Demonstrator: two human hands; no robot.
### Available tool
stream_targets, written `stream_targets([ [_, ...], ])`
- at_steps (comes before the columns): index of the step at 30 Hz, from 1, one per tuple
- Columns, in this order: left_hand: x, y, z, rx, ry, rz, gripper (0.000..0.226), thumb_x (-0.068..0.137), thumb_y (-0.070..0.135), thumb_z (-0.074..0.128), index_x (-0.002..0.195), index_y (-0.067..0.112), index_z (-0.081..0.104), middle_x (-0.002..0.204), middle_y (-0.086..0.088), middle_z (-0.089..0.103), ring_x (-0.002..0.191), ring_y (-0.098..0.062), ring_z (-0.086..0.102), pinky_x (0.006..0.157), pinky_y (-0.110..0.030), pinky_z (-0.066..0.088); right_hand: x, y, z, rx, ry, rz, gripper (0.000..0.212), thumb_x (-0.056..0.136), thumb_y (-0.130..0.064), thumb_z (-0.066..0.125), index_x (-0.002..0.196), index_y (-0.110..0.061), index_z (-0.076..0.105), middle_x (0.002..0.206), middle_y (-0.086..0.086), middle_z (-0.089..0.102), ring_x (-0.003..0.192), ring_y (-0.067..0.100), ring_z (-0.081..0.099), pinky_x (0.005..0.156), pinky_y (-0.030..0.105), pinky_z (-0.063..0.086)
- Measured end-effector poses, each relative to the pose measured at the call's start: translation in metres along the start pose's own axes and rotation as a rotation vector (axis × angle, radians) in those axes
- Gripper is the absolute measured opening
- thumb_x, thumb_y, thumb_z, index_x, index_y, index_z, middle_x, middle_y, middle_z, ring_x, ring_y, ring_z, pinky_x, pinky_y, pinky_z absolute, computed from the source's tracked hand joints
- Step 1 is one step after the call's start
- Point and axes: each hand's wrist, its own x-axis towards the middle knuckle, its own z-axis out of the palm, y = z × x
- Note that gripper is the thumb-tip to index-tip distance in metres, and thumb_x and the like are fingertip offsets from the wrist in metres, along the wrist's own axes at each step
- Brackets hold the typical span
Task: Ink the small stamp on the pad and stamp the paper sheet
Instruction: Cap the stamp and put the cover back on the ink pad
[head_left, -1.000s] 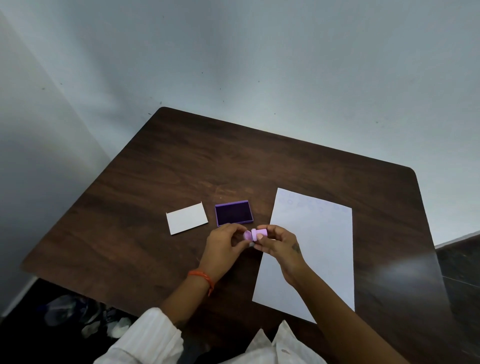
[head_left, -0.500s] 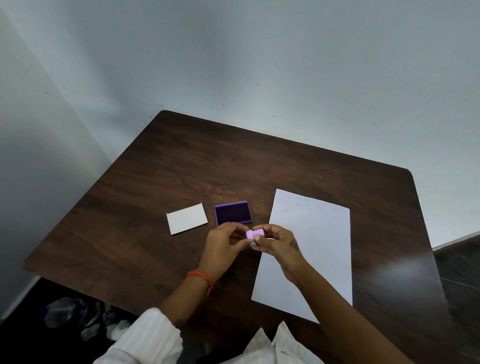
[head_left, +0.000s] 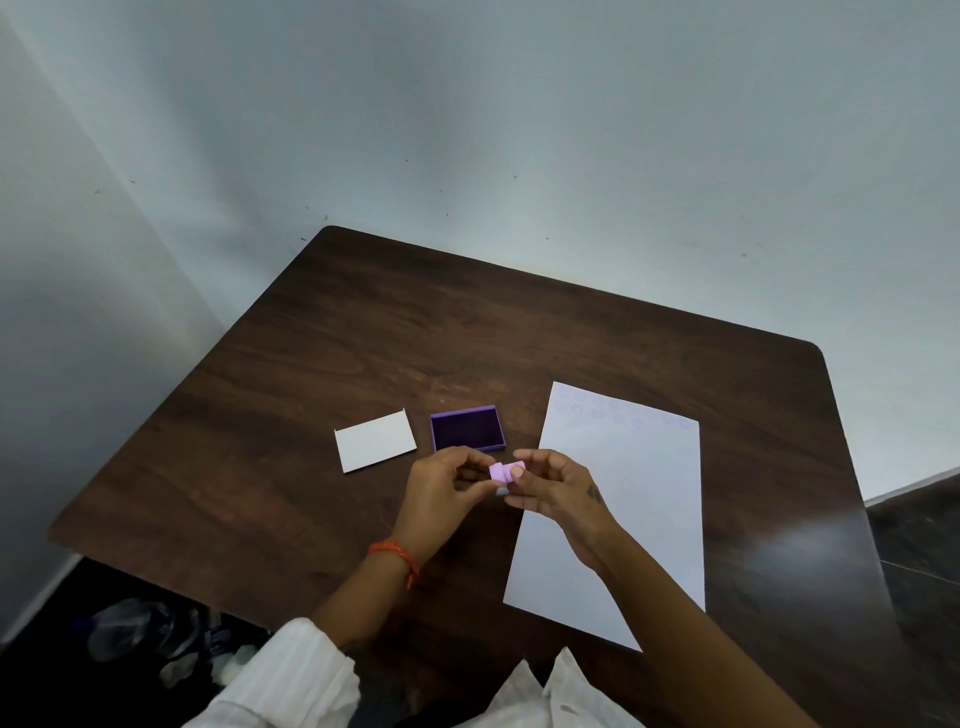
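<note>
While both hands meet just in front of the ink pad (head_left: 467, 428), the right hand (head_left: 558, 488) fingers (head_left: 518, 472) pinch the small lilac stamp (head_left: 502, 471); the left hand (head_left: 441, 493) fingertips seem to touch it too. Its tray lies open, dark ink inside. Right of the pad lies the paper sheet (head_left: 618, 499) on the counter (head_left: 363, 332).

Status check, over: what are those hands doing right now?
Left hand and right hand both pinching the small stamp above the table. Ink pad open, unobstructed. Paper sheet faintly stamped at top.
</note>
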Motion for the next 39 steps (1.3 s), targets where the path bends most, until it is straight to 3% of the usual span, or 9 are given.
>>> stream_targets([
  [7,0.003,0.002,0.001,-0.022,0.01,-0.003,0.023,0.072,0.018,0.075,0.094,0.019,0.067,0.094,0.001,0.069,0.082,-0.003,0.062,0.072,-0.002,0.047,0.004,-0.001,0.002,-0.07,0.08,0.023,0.021,0.08,-0.031,0.065,0.09,-0.013,0.067,0.086,0.006,0.072,0.073,0.017,0.071,0.066,0.019,0.058],
  [12,0.003,0.001,0.002,-0.032,0.022,-0.015,0.024,0.072,0.02,0.075,0.095,0.019,0.067,0.094,0.001,0.07,0.084,-0.005,0.064,0.072,-0.009,0.05,0.004,0.0,0.0,0.031,0.008,-0.002,0.023,0.079,-0.019,0.068,0.102,-0.015,0.064,0.101,0.008,0.069,0.089,0.021,0.07,0.072,0.023,0.059],
  [15,0.002,0.001,0.004,-0.02,0.009,-0.011,0.024,0.072,0.02,0.075,0.095,0.018,0.067,0.094,-0.001,0.07,0.083,-0.006,0.064,0.072,-0.009,0.051,0.002,0.004,0.0,0.005,0.037,-0.011,0.012,0.08,-0.019,0.067,0.092,-0.018,0.067,0.096,0.01,0.07,0.082,0.018,0.071,0.069,0.019,0.058],
  [18,0.003,0.0,0.004,-0.016,0.007,-0.014,0.024,0.072,0.02,0.074,0.095,0.018,0.067,0.094,-0.001,0.07,0.083,-0.005,0.064,0.072,-0.006,0.05,0.005,0.005,0.0,-0.044,0.064,0.043,0.023,0.08,-0.026,0.066,0.098,-0.011,0.065,0.096,0.012,0.071,0.078,0.018,0.071,0.067,0.021,0.058],
  [23,0.003,-0.001,0.004,-0.027,0.004,-0.037,0.025,0.072,0.019,0.075,0.095,0.019,0.067,0.095,0.0,0.07,0.084,-0.005,0.064,0.072,-0.01,0.05,0.008,0.005,-0.002,-0.013,0.032,0.01,0.03,0.078,-0.018,0.07,0.106,-0.012,0.063,0.106,0.011,0.069,0.092,0.024,0.069,0.076,0.026,0.058],
  [30,0.004,-0.003,0.009,-0.008,0.003,-0.046,0.024,0.073,0.021,0.074,0.095,0.021,0.066,0.096,0.001,0.07,0.083,-0.002,0.063,0.074,-0.012,0.052,0.01,0.008,0.001,0.001,0.045,0.042,0.016,0.078,-0.021,0.07,0.092,-0.016,0.065,0.096,0.009,0.069,0.082,0.02,0.069,0.067,0.019,0.058],
  [33,0.004,-0.004,0.011,0.005,-0.014,-0.048,0.033,0.073,0.021,0.074,0.104,0.019,0.063,0.105,-0.002,0.068,0.091,-0.008,0.063,0.086,-0.027,0.055,0.013,0.01,0.002,-0.173,0.115,-0.011,0.024,0.075,-0.026,0.073,0.095,-0.017,0.064,0.094,0.002,0.068,0.086,0.018,0.066,0.072,0.022,0.057],
  [36,0.004,-0.008,0.011,0.05,-0.033,-0.079,0.052,0.071,0.021,0.076,0.119,0.021,0.054,0.121,-0.002,0.059,0.104,-0.011,0.058,0.088,-0.023,0.05,0.02,0.014,0.002,-0.417,0.261,-0.157,0.016,0.074,-0.03,0.073,0.085,-0.026,0.062,0.079,-0.014,0.062,0.074,0.008,0.06,0.064,0.011,0.046],
  [39,0.002,-0.013,0.007,0.092,-0.037,-0.097,0.056,0.072,0.021,0.075,0.122,0.023,0.05,0.125,-0.001,0.055,0.103,-0.008,0.054,0.086,-0.021,0.048,0.031,0.019,0.012,-0.496,0.378,-0.284,0.011,0.078,-0.032,0.063,0.069,-0.026,0.059,0.068,-0.01,0.058,0.061,0.007,0.054,0.064,0.014,0.045],
])
